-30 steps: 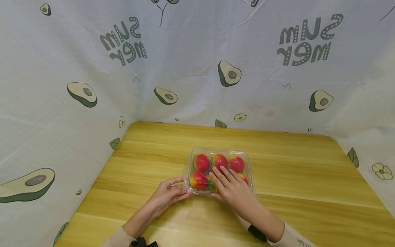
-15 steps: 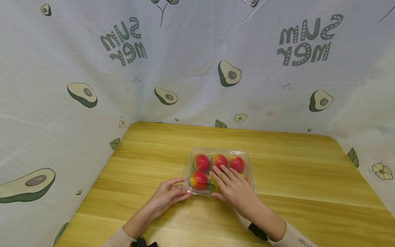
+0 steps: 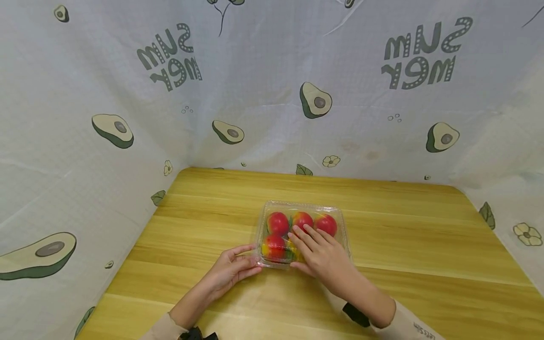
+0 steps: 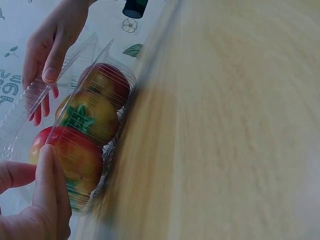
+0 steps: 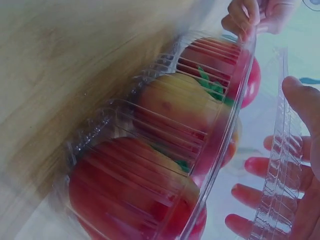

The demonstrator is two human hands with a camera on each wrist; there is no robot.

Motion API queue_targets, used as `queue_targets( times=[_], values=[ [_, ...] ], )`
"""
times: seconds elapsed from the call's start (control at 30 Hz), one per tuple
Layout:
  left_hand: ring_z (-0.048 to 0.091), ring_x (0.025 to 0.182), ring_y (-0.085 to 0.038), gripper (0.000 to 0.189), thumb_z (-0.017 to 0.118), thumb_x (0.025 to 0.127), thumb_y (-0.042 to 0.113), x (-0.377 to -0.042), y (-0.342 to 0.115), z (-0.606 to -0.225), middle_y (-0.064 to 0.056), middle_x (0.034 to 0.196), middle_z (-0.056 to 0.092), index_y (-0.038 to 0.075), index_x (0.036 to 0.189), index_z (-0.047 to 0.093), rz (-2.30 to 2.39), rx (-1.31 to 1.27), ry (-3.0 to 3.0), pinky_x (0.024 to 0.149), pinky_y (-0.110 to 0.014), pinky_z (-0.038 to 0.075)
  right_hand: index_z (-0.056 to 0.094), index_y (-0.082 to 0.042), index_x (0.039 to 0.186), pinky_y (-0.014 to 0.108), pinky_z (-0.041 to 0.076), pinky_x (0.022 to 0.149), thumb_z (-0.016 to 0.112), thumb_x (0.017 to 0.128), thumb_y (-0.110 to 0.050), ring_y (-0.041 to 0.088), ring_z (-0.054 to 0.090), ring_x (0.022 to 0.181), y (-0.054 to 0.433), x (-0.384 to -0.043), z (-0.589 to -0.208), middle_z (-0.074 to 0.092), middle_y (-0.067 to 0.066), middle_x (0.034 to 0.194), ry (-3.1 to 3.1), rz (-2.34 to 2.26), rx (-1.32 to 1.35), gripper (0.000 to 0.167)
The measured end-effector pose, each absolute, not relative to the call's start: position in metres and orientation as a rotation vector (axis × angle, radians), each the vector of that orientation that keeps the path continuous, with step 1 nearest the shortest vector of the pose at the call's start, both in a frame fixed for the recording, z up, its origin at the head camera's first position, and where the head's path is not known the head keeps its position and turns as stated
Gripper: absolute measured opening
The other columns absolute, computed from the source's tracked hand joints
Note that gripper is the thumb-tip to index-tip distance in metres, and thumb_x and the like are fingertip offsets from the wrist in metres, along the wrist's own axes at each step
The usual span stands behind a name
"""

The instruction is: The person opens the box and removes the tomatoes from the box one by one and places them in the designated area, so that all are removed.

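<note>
A clear plastic clamshell box (image 3: 303, 206) holds several red-and-yellow fruits (image 3: 278, 224) with green leafy tops. My left hand (image 3: 231, 270) pinches the rim at the front left corner between thumb and fingers. Across the front right of the top lies my right hand (image 3: 325, 262), fingers spread over the lid (image 5: 280, 195) and thumb at its front edge. Both wrist views show a gap between this raised edge and the base. The fruits (image 4: 80, 160) sit in the base behind its ribbed wall. In the head view my right hand hides the front right fruit.
The box stands on a wood-grain table (image 3: 403, 226). A white curtain (image 3: 263, 85) with avocado prints closes off the back and both sides. Dark straps (image 3: 355, 315) sit at the wrists.
My right hand has shifted slightly to the right and up, and the lid's front edge seems a little higher. The front right fruit is now covered. The left hand stays put.
</note>
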State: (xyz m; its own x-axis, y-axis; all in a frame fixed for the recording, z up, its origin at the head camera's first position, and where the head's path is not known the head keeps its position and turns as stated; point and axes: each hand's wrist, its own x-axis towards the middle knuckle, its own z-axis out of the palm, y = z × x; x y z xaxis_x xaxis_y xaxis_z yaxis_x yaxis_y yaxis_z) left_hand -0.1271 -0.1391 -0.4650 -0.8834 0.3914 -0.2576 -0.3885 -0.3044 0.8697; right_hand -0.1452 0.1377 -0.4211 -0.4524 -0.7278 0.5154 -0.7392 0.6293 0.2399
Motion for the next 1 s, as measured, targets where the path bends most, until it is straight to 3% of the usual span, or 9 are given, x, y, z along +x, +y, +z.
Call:
queue_targets(
  times=[0.23,0.7,1.0],
  values=[
    [0.066,0.104,-0.025,0.057,0.053,0.097,-0.008,-0.127,-0.139,-0.465,-0.022,0.116,0.061,-0.013,0.149,0.030,2.212,-0.007,1.459,0.096,-0.037,0.051,0.068,-0.001,0.124,0.046,0.056,0.089,0.018,0.107,-0.053,0.032,0.066,0.111,0.139,-0.146,-0.417,0.066,0.015,0.125,-2.241,0.036,1.145,0.074],
    [0.067,0.104,-0.025,0.056,0.055,0.097,-0.007,-0.127,-0.139,-0.465,-0.020,0.115,0.062,-0.013,0.148,0.032,2.224,0.006,1.441,0.096,-0.037,0.051,0.071,0.002,0.112,0.043,0.060,0.075,0.023,0.109,-0.048,0.030,0.070,0.087,0.140,-0.152,-0.392,0.073,0.014,0.102,-2.130,0.099,1.148,0.070],
    [0.067,0.103,-0.025,0.056,0.054,0.097,-0.007,-0.127,-0.140,-0.465,-0.019,0.114,0.062,-0.012,0.149,0.032,2.222,0.017,1.444,0.096,-0.037,0.051,0.071,0.002,0.107,0.043,0.060,0.067,0.035,0.106,-0.051,0.030,0.068,0.077,0.143,-0.161,-0.376,0.072,0.014,0.093,-2.106,0.222,1.103,0.065]
  ],
)
